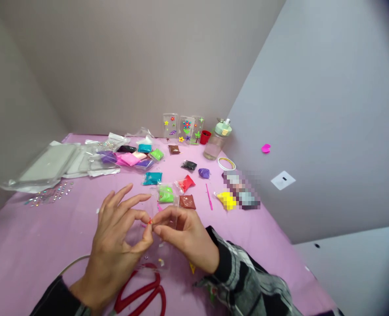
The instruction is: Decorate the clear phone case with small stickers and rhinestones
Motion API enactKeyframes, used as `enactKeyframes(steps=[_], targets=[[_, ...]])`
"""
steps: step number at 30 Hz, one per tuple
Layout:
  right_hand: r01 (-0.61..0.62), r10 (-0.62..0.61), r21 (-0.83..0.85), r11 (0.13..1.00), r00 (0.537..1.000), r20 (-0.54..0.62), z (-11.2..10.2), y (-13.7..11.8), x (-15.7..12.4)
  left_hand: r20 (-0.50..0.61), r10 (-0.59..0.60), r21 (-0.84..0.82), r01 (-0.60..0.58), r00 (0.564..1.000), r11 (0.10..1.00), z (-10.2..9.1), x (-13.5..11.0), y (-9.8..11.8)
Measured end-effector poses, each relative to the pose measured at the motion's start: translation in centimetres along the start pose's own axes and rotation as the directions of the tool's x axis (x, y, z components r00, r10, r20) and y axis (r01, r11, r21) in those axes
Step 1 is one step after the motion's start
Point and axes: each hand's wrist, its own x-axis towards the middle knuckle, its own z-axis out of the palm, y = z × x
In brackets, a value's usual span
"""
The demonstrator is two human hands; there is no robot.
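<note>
A tiny red piece (pixel 150 221), too small to make out fully, is pinched between the thumb and index finger of my left hand (pixel 115 237); its other fingers are spread. My right hand (pixel 187 235) meets it from the right, thumb and index finger closed together at the piece's edge. Whether the right fingertips grip the same piece is hidden. Beneath both hands lies a clear sheet or case (pixel 163 252) with small bits on it. Red-handled scissors (pixel 141 292) rest just below, partly covered by my left wrist.
Packets of coloured clay surround the hands, including green (pixel 165 194), red (pixel 185 183), brown (pixel 187 202) and yellow (pixel 226 200). A pink stick tool (pixel 209 196) lies to the right. Decorated clear cases (pixel 187 129), a red cup (pixel 205 137) and a bottle (pixel 215 142) stand behind.
</note>
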Motion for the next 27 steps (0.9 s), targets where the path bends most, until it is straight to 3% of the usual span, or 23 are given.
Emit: enactKeyframes(steps=[5, 10, 17, 22, 25, 27], targets=[[-0.086, 0.083, 0.088, 0.992, 0.996, 0.03, -0.5, 0.0, 0.4, 0.01, -0.113, -0.086, 0.113, 0.994, 0.99, -0.6, 0.1, -0.1], [-0.076, 0.077, 0.123, 0.99, 0.997, -0.002, -1.1, 0.0, 0.6, 0.013, -0.278, -0.18, 0.276, 0.961, 0.944, -1.4, -0.1, -0.6], [-0.029, 0.03, 0.08, 0.996, 1.0, -0.008, -1.0, -0.3, 0.4, -0.014, -0.093, -0.088, 0.091, 0.996, 0.992, -1.4, 0.0, -0.3], [0.036, -0.036, -0.05, 0.998, 0.999, 0.006, -0.7, -0.4, 0.1, -0.007, -0.049, 0.019, 0.049, 0.999, 0.999, -1.3, 0.1, -0.4], [0.114, -0.124, -0.209, 0.971, 0.992, -0.036, -0.3, -0.1, -0.2, 0.014, -0.026, 0.059, 0.025, 1.0, 0.998, -1.2, 0.0, -0.4], [0.204, -0.232, -0.391, 0.897, 0.972, -0.024, -0.2, 0.1, -0.4, 0.035, 0.005, 0.078, -0.008, 0.999, 0.997, -0.9, 0.0, -0.4]])
